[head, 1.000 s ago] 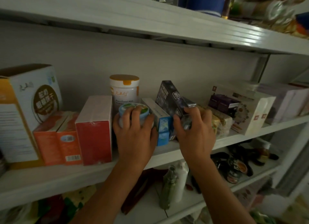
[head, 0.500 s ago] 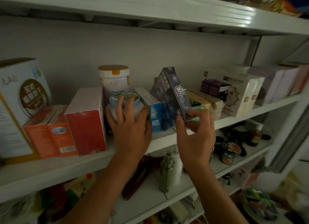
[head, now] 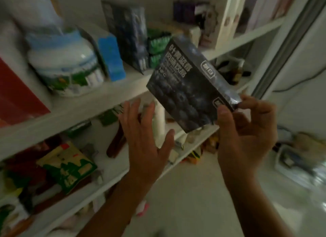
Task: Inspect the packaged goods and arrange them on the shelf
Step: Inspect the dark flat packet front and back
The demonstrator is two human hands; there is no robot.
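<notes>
- Dark blueberry-print box (head: 189, 88) pinched at lower corner by right hand (head: 245, 134), tilted, off the shelf (head: 91, 104): inspection step.
- Left hand (head: 146, 139) empty, fingers (head: 135, 109) spread below box.
- Next, likely: turn, check, reshelve beside matching dark box (head: 130, 33).

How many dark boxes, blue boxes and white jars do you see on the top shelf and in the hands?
Dark boxes: 2, one held in the right hand, the held dark box, and the dark box on the shelf.
Blue boxes: 1, the blue box.
White jars: 1, the white jar.
Total: 4.
</notes>
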